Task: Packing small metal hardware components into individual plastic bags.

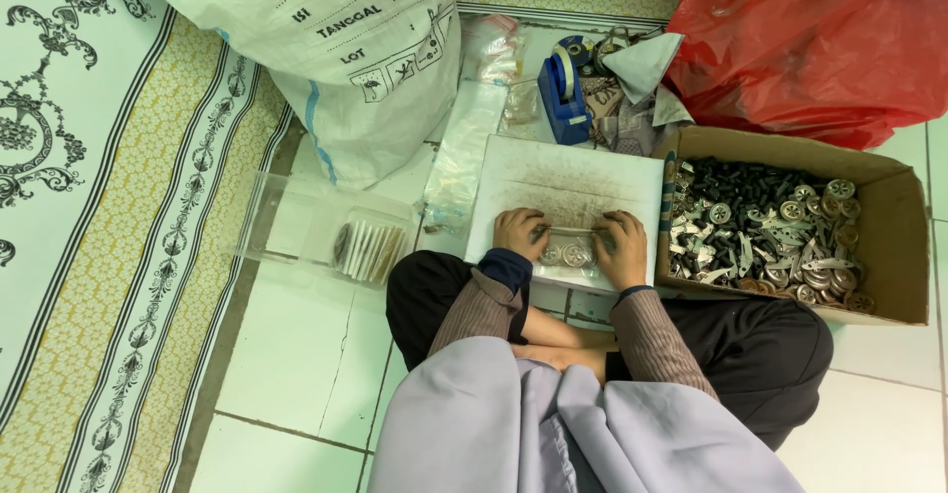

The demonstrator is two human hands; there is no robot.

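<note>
I sit cross-legged on a tiled floor with a white board (568,177) in front of my knees. My left hand (519,233) and my right hand (623,246) rest on the board's near edge, each gripping one end of a small clear plastic pouch (570,246) that holds a few round metal parts. The pouch lies flat between the two hands. A cardboard box (889,246) full of several black and silver metal parts, wheels and discs stands just right of my right hand.
A clear plastic tray (296,222) with filled pouches lies at the left. A blue tape dispenser (565,93) and loose plastic bags sit beyond the board. A big white sack (346,49) and a red plastic bag (820,39) stand behind. Patterned mat at far left.
</note>
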